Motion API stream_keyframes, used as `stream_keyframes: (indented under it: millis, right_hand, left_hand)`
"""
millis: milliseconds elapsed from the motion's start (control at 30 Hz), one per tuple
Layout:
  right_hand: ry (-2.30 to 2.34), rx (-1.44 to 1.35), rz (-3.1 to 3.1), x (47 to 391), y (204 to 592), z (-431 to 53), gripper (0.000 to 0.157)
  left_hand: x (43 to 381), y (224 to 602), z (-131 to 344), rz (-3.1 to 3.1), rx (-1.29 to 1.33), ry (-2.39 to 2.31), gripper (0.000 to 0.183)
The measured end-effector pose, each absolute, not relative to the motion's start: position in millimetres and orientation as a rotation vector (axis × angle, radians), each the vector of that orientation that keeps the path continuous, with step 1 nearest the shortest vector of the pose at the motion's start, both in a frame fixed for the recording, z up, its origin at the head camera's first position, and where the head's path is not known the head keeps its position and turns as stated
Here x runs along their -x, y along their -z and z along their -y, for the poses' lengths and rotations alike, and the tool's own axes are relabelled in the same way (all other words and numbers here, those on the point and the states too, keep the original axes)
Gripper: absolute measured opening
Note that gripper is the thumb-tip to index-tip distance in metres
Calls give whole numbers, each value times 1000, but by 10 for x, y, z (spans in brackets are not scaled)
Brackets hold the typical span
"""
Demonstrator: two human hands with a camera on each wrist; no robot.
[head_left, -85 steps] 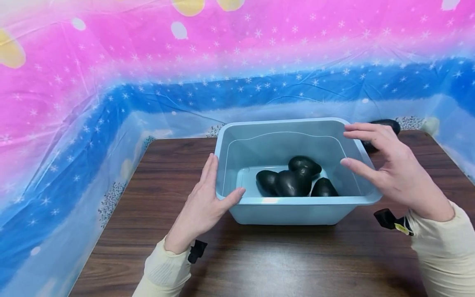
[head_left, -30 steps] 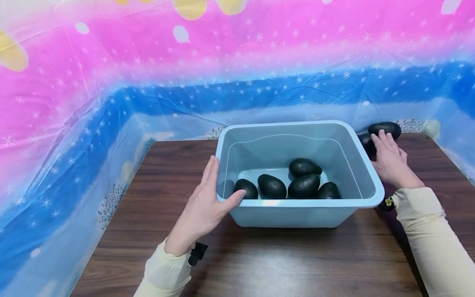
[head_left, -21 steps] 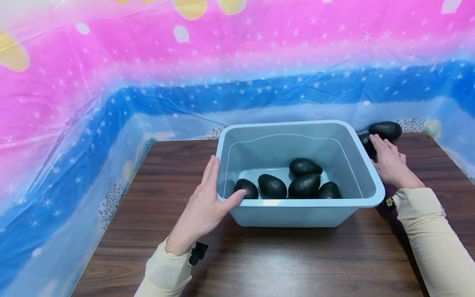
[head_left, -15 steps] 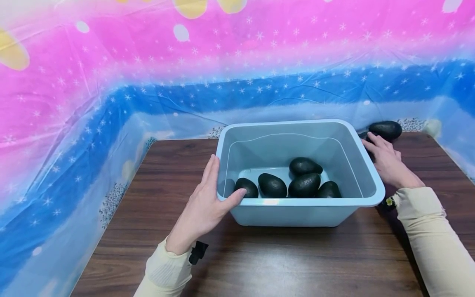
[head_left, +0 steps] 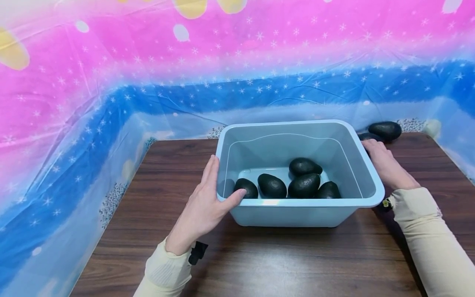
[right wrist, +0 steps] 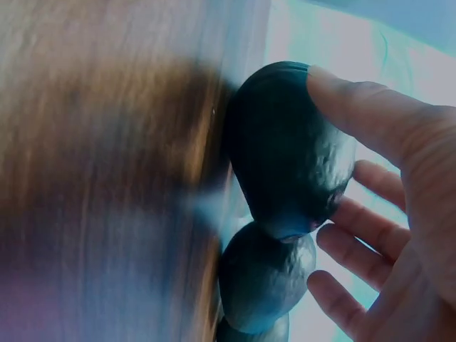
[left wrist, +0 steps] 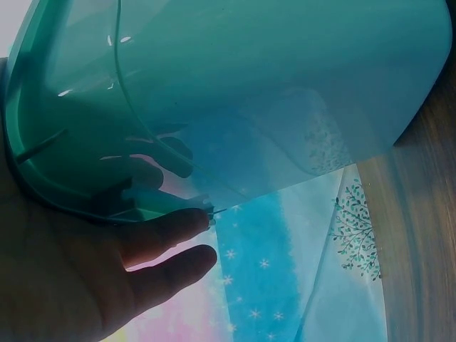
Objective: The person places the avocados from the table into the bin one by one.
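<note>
A pale blue-grey plastic bin (head_left: 289,214) stands on the table with several dark avocados (head_left: 272,186) on its floor. My left hand (head_left: 200,206) rests against the bin's left front corner, fingers straight along the outside and thumb over the rim. Beyond the bin's right side, my right hand (head_left: 389,163) is low at an avocado (right wrist: 285,149). Its thumb touches the top edge, with fingers bent round the other side. The bin and hand mostly hide this avocado in the head view. Another avocado (head_left: 385,131) lies behind it at the back edge.
The brown wood-grain table (head_left: 282,260) carries everything. A pink and blue snowflake-patterned cloth (head_left: 230,95) hangs behind and beside it. In the right wrist view, a second avocado (right wrist: 267,278) touches the first, and part of a third shows below.
My right hand has gone from above the bin's right rim down beside it, lately sinking lower at the avocado. Another avocado now lies at the bin's left front. My left hand has stayed put.
</note>
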State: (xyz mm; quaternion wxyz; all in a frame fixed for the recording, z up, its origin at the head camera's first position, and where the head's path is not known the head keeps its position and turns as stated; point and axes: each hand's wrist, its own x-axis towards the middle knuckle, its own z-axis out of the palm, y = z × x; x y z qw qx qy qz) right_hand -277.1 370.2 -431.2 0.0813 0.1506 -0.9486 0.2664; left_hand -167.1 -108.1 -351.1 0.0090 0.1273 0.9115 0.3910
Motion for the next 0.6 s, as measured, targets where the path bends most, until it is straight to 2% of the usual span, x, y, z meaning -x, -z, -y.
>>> stream_keyframes:
  millis: [100,367,600]
  right_hand:
    - [-875,-433,2837,2757,4314,-3669,38]
    - [-1012,-435,2771,2708,4327,-3623,41]
    - [-908,-503,2752,2734,4347,-3627,30]
  left_hand:
    - [1671,3508,1081,-2849,-400,-1219,105]
    - [1665,3496,1083,-2834,-401,-1232,105]
    - [1664,3495,1079,-2837,-401,-1235,103]
